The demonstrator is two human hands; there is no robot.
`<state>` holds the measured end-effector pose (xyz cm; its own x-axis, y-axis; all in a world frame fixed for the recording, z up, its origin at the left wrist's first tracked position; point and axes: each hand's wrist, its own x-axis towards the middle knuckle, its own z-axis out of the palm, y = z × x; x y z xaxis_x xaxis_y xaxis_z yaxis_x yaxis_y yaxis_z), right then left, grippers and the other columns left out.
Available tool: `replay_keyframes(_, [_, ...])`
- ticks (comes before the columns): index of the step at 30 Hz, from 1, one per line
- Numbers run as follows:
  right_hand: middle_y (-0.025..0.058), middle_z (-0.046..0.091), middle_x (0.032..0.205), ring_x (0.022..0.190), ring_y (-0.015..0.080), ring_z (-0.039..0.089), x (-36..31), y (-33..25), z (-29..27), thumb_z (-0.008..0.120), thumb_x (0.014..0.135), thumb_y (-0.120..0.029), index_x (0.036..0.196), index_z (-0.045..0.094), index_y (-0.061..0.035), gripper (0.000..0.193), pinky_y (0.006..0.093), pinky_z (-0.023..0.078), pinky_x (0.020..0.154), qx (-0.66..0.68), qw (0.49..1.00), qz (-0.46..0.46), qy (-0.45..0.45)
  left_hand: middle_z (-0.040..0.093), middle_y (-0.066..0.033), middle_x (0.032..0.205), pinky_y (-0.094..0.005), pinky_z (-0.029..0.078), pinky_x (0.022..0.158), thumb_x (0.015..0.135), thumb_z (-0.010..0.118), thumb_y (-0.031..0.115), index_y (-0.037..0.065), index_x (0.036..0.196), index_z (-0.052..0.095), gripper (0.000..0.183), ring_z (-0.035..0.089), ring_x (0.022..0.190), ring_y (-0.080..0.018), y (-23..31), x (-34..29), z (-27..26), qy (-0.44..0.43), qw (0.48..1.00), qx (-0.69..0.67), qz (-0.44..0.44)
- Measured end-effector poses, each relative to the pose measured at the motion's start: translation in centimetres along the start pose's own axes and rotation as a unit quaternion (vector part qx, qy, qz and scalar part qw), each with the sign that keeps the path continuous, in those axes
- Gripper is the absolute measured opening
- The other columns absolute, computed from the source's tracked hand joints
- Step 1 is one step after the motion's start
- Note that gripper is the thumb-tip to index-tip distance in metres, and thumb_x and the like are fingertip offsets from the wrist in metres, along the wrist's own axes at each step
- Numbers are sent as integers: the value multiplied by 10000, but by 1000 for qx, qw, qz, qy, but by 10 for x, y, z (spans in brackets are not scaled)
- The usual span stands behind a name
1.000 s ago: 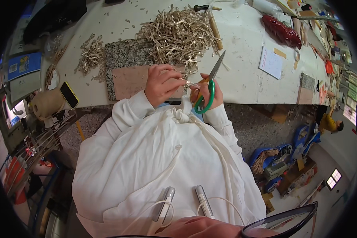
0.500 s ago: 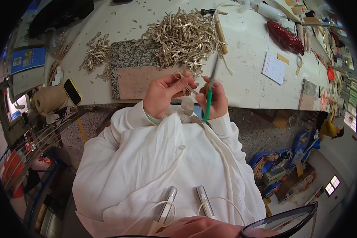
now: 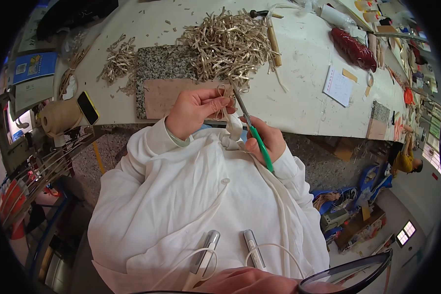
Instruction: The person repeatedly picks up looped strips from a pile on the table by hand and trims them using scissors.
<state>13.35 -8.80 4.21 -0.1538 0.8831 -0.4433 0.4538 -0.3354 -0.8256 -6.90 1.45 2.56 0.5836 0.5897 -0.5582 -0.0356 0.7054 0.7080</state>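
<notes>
Just past the table's near edge, my left hand (image 3: 198, 111) pinches a thin looped pale-gold strip (image 3: 221, 91) between thumb and fingers. My right hand (image 3: 270, 138) is wrapped round the green handles of a pair of scissors (image 3: 262, 148). The long blades slant up and to the left, with their tips beside the strip at my left fingertips. Whether the blades touch the strip I cannot tell. Beyond my hands lies a large heap of metallic gold strips (image 3: 228, 46), partly on a speckled stone slab (image 3: 161, 62). A tan board (image 3: 164, 98) lies on the slab's near part.
A smaller strip pile (image 3: 117, 61) is left of the slab. A hammer (image 3: 258, 14) and a wooden stick (image 3: 273, 45) lie behind the heap. To the left are a phone (image 3: 87, 108) and a twine spool (image 3: 59, 117); to the right, a notepad (image 3: 338, 86) and a dark-red wrapped bundle (image 3: 354, 50).
The scissors have swung from nearly upright to slanting left, their tips now by the strip. My right hand has turned and lowered slightly; my left hand has shifted a little left.
</notes>
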Motion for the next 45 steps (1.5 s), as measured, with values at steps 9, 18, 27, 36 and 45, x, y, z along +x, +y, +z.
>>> replay_keyframes(9, [72, 573, 601, 584, 227, 609, -4, -2, 8, 552, 841, -531, 1153, 534, -41, 581, 302, 467, 572, 34, 999, -7, 18, 659, -60, 924, -240, 523, 741, 899, 581, 163, -18, 1086, 605, 262, 640, 874, -124, -4, -3, 4, -8, 1000, -24, 9])
replay_keyframes(18, [68, 593, 637, 611, 212, 618, -8, 6, 8, 502, 869, -531, 1119, 533, -45, 548, 297, 476, 599, 36, 998, 27, 45, 620, -68, 1052, -275, 508, 832, 938, 502, 177, 25, 1108, 547, 232, 613, 981, -176, -9, 9, -8, -3, 992, -123, 5])
replay_keyframes(27, [12, 526, 681, 615, 125, 516, -1, 3, 15, 318, 796, -752, 1177, 493, -19, 845, 261, 432, 592, 20, 999, 28, 21, 595, -51, 1094, -333, 503, 908, 937, 492, 173, 81, 1113, 523, 200, 579, 1063, -199, -17, 21, -7, 52, 947, -307, 82])
replay_keyframes(36, [61, 597, 643, 622, 251, 630, 13, 2, 13, 473, 845, -602, 1164, 509, -63, 628, 319, 479, 567, -8, 1000, 2, 22, 594, -69, 1117, -354, 501, 902, 927, 510, 144, 76, 1112, 535, 198, 577, 1068, -209, -14, 19, -9, 36, 952, -291, 89])
replay_keyframes(45, [41, 568, 585, 538, 176, 580, 16, 9, 18, 473, 910, -447, 1058, 568, -40, 443, 280, 444, 520, 68, 995, 11, 65, 600, -86, 1054, -326, 512, 864, 919, 509, 110, 62, 1078, 539, 169, 595, 1005, -193, -10, 34, -29, 29, 953, -285, 94])
